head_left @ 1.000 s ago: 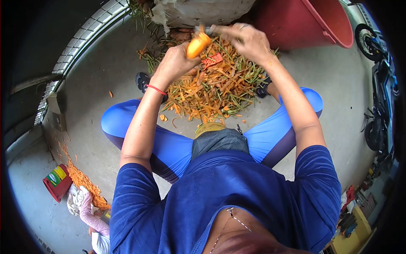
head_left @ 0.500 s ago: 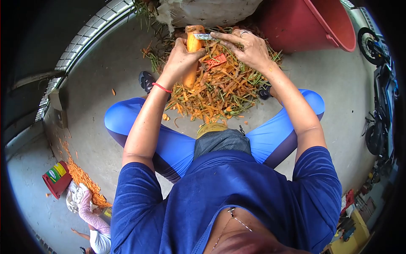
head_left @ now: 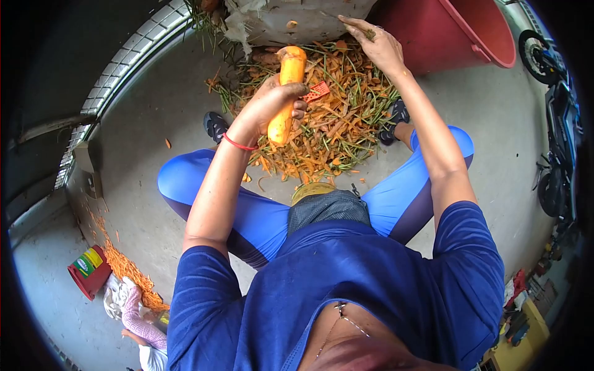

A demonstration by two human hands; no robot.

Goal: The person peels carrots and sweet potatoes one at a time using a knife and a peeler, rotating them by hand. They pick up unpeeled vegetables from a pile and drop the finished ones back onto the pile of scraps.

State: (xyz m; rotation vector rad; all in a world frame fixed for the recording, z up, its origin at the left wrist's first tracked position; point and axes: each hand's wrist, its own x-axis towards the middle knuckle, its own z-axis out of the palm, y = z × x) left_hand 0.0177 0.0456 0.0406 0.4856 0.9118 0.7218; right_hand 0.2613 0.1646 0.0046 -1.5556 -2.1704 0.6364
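Note:
My left hand (head_left: 272,108) is closed around a thick, peeled orange carrot (head_left: 292,71), held upright over the peelings. Its top end looks freshly cut, with a brown patch on the side. My right hand (head_left: 377,49) is raised to the right, near the red tub, with fingers together and dirt on them. A knife is in it; the blade is seen nearly edge-on and barely shows. A small orange slice (head_left: 291,25) appears above the carrot, against the pale sack. Below both hands lies a heap of orange peelings and green stems (head_left: 334,130).
A large red tub (head_left: 427,37) lies tipped beside a pale sack (head_left: 297,15). A red plastic piece with holes (head_left: 317,91) rests on the heap. Motorbikes (head_left: 557,130) stand at right. At lower left, another person (head_left: 139,315) is beside orange pieces and a red bucket (head_left: 90,272).
My right hand has swung up and away from the carrot's top. The carrot's dark end is gone, and a slice appears above it. My left hand has lowered slightly and tilted the carrot.

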